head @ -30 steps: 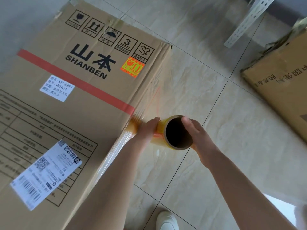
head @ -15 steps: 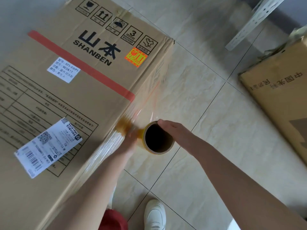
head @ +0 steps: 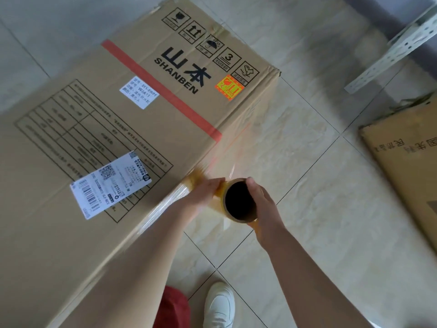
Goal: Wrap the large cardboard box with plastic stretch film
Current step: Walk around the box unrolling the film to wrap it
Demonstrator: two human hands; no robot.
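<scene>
as i drew the yellowish stretch-film roll (head: 240, 220) along the large brown cardboard box (head: 142, 138), film covered more side. left hand (head: 208, 192) and right hand (head: 262, 204) gripped it.

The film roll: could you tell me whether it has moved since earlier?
Yes; the film roll moved along the box's side, away from its red stripe.

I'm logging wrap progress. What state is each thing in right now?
large cardboard box: film across its side face, printed face bare.
stretch film roll: held in both hands, film drawn out to the box.
left hand: grips the roll's side.
right hand: grips the roll's open end.
shipping label: stuck flat on the printed face.
</scene>
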